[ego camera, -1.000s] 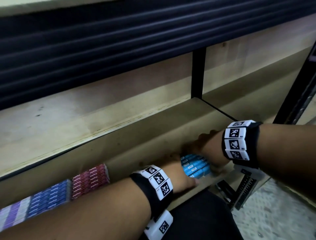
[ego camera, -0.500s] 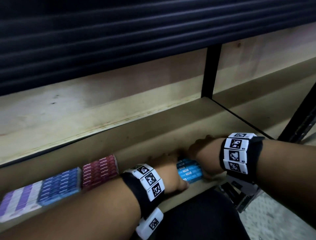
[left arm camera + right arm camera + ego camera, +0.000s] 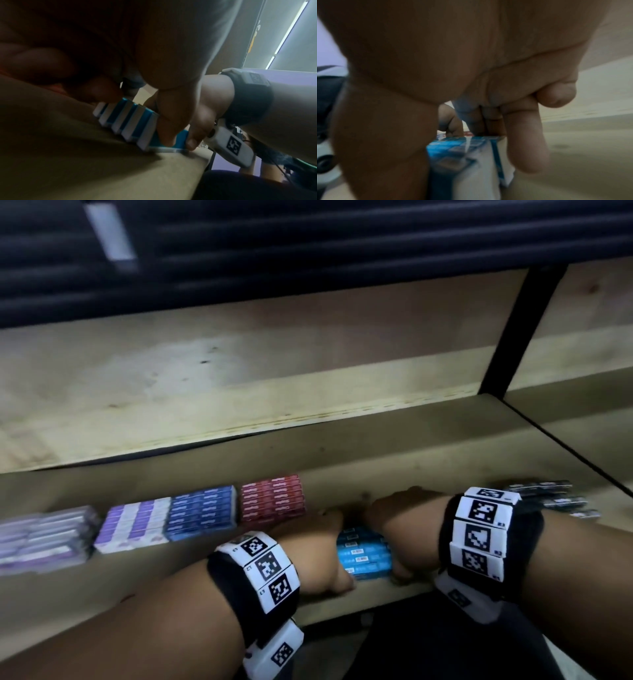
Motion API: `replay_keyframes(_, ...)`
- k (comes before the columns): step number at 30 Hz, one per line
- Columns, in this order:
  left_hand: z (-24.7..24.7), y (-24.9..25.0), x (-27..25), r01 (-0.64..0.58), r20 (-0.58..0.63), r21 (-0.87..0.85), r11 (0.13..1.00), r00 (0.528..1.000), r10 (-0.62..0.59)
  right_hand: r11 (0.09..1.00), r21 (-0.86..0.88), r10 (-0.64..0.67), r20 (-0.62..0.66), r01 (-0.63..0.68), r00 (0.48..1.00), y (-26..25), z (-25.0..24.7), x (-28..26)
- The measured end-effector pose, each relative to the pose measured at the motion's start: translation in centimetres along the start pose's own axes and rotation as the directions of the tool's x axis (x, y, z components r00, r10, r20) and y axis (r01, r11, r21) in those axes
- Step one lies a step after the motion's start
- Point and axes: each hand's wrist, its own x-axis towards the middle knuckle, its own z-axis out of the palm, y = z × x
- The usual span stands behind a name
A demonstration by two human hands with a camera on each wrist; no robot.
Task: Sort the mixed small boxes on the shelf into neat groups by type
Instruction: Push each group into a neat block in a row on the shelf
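Head view shows the left hand and right hand clamping a light-blue box stack between them on the wooden shelf; red boxes sit just beyond the left hand, under a dark shutter.

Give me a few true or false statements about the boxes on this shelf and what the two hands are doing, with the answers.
1. Both hands hold the light blue boxes. True: left hand and right hand flank them.
2. The red boxes are at the row's far left. False: they are at its right end, beside the dark blue boxes.
3. The light blue boxes touch the red ones. False: a gap separates them.
4. The shelf looks wooden. True.
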Motion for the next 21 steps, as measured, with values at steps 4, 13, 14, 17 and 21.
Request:
replay_keyframes(4,-0.6,-2.7,-2.2,0.055,0.005,0.043,0.998,0.998,-0.055,0.999,0.016,-0.047,-0.007,0.047,0.999,-2.9,-0.2,1.2)
replay_keyframes(13,-1.0,-8.4,-7.0,0.134,0.016,-0.107,0.985,0.991,-0.133,0.976,0.160,-0.132,-0.093,0.146,0.987,-8.6,0.1,3.5)
replay_keyframes(14,-1.1,-8.8,-7.5,0.145,0.025,-0.142,0.979,0.989,-0.142,0.968,0.194,-0.140,-0.104,0.159,0.985,-9.0,0.3,3.7)
replay_keyframes(17,-0.9,-9.8,-8.6,0.171,0.038,-0.233,0.957,0.985,-0.167,0.944,0.260,-0.167,-0.161,0.205,0.973,-9.9,1.0,4.3)
replay_keyframes(21,-0.4,-10.0,-9.3,0.177,0.010,-0.310,0.934,0.983,-0.183,0.902,0.352,-0.185,-0.212,0.252,0.959,-10.0,2.0,4.5)
